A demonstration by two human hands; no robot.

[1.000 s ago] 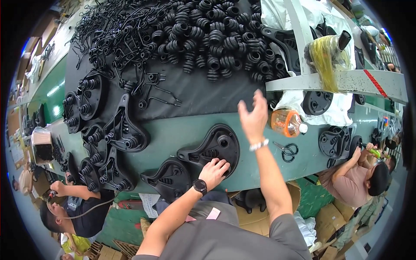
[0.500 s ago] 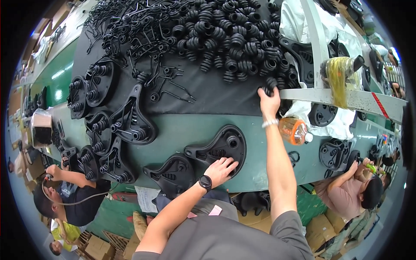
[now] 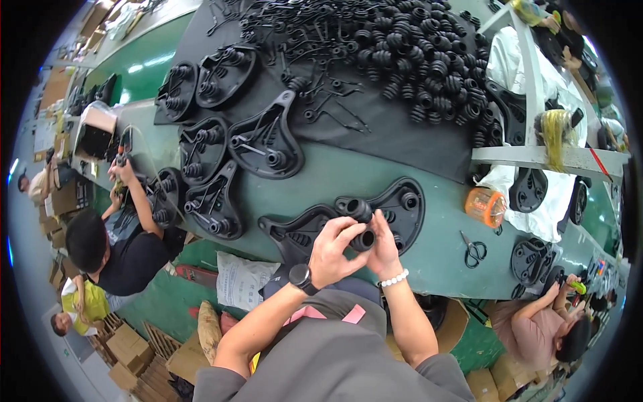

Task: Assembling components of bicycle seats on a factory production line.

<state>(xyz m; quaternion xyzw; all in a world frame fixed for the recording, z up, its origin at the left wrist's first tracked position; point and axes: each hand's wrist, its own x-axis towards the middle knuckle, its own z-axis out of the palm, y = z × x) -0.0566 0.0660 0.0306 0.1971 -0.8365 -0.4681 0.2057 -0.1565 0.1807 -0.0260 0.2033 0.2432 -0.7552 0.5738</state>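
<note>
My left hand [image 3: 327, 253], with a dark watch at its wrist, is closed on black ribbed rubber bellows. Against it, my right hand [image 3: 384, 249], wearing a white bead bracelet, grips the same parts with its fingertips. Two round black ends show between the fingers, an upper bellows [image 3: 358, 210] and a lower bellows [image 3: 364, 240]; which hand carries which is partly hidden. Below the hands lies a black plastic base [image 3: 407, 204] shaped like a broad triangle. A second black base [image 3: 295, 234] sits just left of it, partly covered by my left hand.
Loose bellows [image 3: 429, 60] are heaped on a black mat [image 3: 375, 144] beside bent metal rods [image 3: 288, 27]. Several bases with rods and bellows [image 3: 268, 144] stand left. A white metal frame [image 3: 536, 157], an orange-labelled bottle [image 3: 485, 206] and scissors [image 3: 474, 251] are right. Co-workers [image 3: 134, 248] sit at both sides.
My right hand has come back from the bellows pile to meet my left hand, bringing a bellows. My left hand has lifted off the base and now grips bellows too. The view has shifted.
</note>
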